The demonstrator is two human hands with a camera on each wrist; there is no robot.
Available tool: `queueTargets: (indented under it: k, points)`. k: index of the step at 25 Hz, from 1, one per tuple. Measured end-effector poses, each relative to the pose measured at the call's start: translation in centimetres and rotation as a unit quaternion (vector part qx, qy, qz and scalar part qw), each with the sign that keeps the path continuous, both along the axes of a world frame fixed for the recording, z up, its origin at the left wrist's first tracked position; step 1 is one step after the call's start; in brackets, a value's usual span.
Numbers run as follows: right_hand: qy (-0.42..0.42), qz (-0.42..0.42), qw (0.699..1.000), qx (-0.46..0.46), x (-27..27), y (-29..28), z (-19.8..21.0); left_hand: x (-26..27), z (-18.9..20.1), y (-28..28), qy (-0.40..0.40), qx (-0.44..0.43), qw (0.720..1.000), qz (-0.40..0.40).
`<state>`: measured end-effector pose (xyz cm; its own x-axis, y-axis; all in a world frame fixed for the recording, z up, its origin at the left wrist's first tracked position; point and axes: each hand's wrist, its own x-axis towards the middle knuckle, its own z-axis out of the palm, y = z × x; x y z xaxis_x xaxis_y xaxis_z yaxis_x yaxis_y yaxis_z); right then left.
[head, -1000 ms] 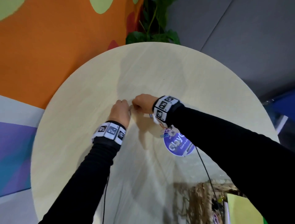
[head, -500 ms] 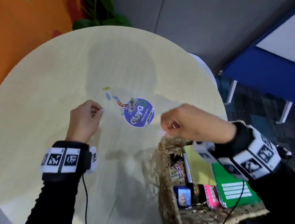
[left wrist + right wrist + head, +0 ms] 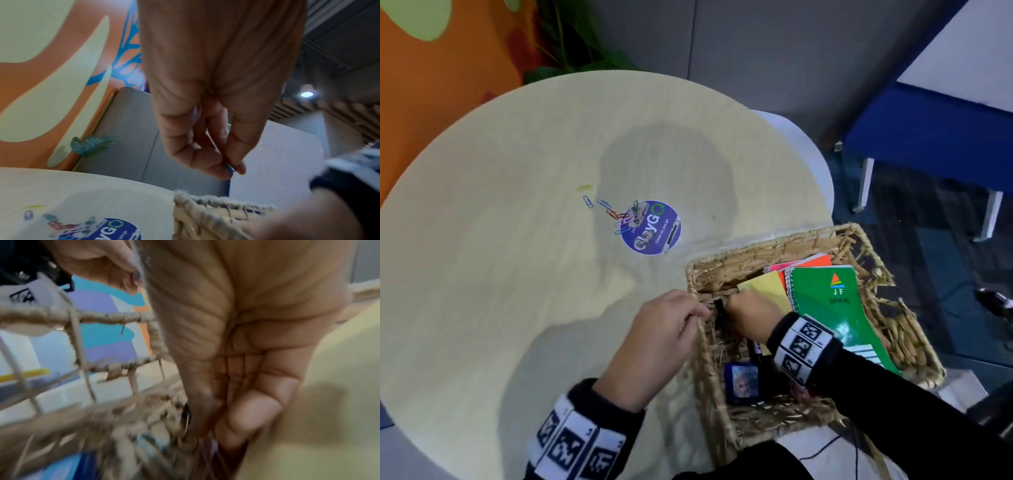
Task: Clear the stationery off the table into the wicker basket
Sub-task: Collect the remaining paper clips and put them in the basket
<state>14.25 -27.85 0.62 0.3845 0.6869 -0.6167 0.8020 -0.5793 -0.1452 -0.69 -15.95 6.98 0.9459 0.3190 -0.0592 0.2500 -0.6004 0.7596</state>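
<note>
Several coloured paper clips (image 3: 610, 210) lie on the round table (image 3: 500, 274), partly on a purple round sticker (image 3: 651, 229). The wicker basket (image 3: 756, 248) stands at the table's right edge. My left hand (image 3: 702, 313) is at the basket's left rim and pinches a blue paper clip (image 3: 230, 168) between thumb and fingertip. In the left wrist view this hand (image 3: 232, 169) hangs just above the rim (image 3: 205, 200). My right hand (image 3: 730, 305) is inside the basket, and in the blurred right wrist view (image 3: 216, 431) its fingers point down with nothing visibly held.
In the basket lie a green spiral notebook (image 3: 825, 301), a yellow pad (image 3: 763, 286), orange and pink pads (image 3: 812, 261) and a small blue box (image 3: 741, 382). A plant (image 3: 585, 54) stands behind the table, a blue bench (image 3: 928, 137) at the right.
Both hands left the clips in the middle of the table and came to the basket. The right hand went down inside it; the left carried its clip to the rim.
</note>
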Motion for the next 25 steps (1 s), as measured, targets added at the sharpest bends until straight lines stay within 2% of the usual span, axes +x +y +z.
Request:
queueTargets:
  k: [3,5,10,12,14,16,17,19,20,21,22,23,25]
  points:
    - [0.001,-0.05,0.998,0.043,1.2,-0.8,1.9,1.2,-1.1,-2.9,0.031,0.078,0.993,-0.079]
    - [0.005,-0.113,0.988,0.102,2.0,-2.0,3.6,2.3,-1.7,-4.8,0.119,0.16,0.971,-0.133]
    - [0.001,-0.209,0.958,0.194,2.0,-6.3,6.9,5.3,-2.0,-7.8,0.349,0.271,0.86,-0.255]
    - [0.01,-0.227,0.951,0.21,1.9,-7.5,7.1,6.1,-2.6,-8.5,0.399,0.294,0.816,-0.298]
    - [0.011,-0.234,0.947,0.218,1.8,-8.2,6.9,6.4,-2.9,-8.8,0.413,0.306,0.791,-0.331]
    - [0.016,-0.239,0.945,0.224,1.8,-8.6,6.7,6.3,-3.0,-8.8,0.397,0.289,0.806,-0.331]
    - [0.025,-0.241,0.943,0.229,1.8,-8.5,6.6,6.2,-2.8,-8.5,0.368,0.27,0.832,-0.315]
    - [0.039,-0.243,0.938,0.243,2.0,-7.9,7.0,5.8,-2.0,-6.8,0.246,0.202,0.916,-0.246]
    - [0.039,-0.24,0.937,0.249,2.3,-7.1,7.5,5.6,-1.3,-5.3,0.167,0.149,0.956,-0.188]
    - [0.041,-0.235,0.935,0.262,2.5,-6.4,8.0,5.3,-0.7,-3.4,0.101,0.086,0.985,-0.113]
    - [0.046,-0.227,0.933,0.275,2.9,-5.2,8.8,5.0,-0.2,-0.9,0.062,0.032,0.997,-0.03]
    - [0.051,-0.218,0.929,0.296,3.3,-3.7,9.4,4.8,-0.1,1.9,0.045,0.001,0.998,0.049]
    - [0.053,-0.189,0.923,0.332,4.2,-0.1,10.9,4.2,-0.6,7.6,0.032,-0.007,0.983,0.179]
